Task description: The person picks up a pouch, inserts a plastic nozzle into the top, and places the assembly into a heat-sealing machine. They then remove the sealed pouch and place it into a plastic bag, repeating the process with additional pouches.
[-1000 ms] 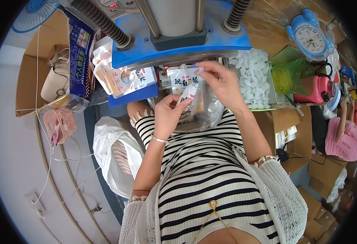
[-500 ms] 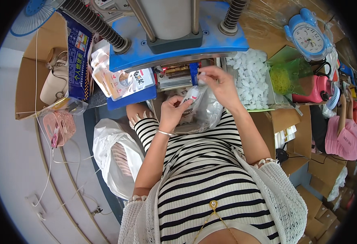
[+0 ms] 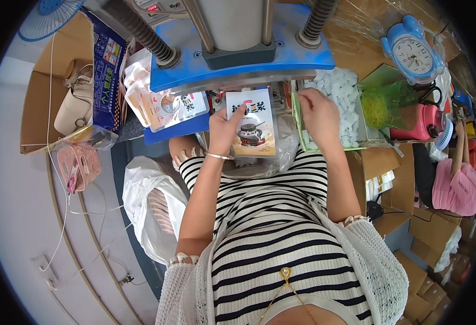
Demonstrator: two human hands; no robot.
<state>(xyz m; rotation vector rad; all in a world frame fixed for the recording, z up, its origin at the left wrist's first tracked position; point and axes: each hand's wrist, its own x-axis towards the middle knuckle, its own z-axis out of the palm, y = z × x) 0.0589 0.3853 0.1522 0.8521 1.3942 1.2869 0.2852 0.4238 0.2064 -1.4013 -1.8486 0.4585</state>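
My left hand [image 3: 226, 125] grips a flat packaging pouch [image 3: 255, 135] by its left side, thumb across the front. The pouch is white with a yellowish lower part and a picture of a dark pot; its printed face is turned up toward me, over my lap. To its right, my right hand [image 3: 320, 115] is at the left rim of a green-edged box of small white plastic pieces [image 3: 343, 103], probably spouts or caps. Its fingers are curled, and their tips are mostly hidden. Just beyond the pouch stands a press with a blue plate [image 3: 238, 62].
More pouches [image 3: 165, 108] lie stacked on a blue board at left. A clear plastic bag [image 3: 287, 141] sits on my lap. A pink bottle [image 3: 419, 120] and a blue alarm clock [image 3: 413, 53] stand at right; a white bag [image 3: 154, 208] hangs at lower left. A person in pink [image 3: 457, 184] works far right.
My right hand has left the pouch's corner near the press and moved right to the box of white pieces. My left hand has turned the pouch so its printed face shows.
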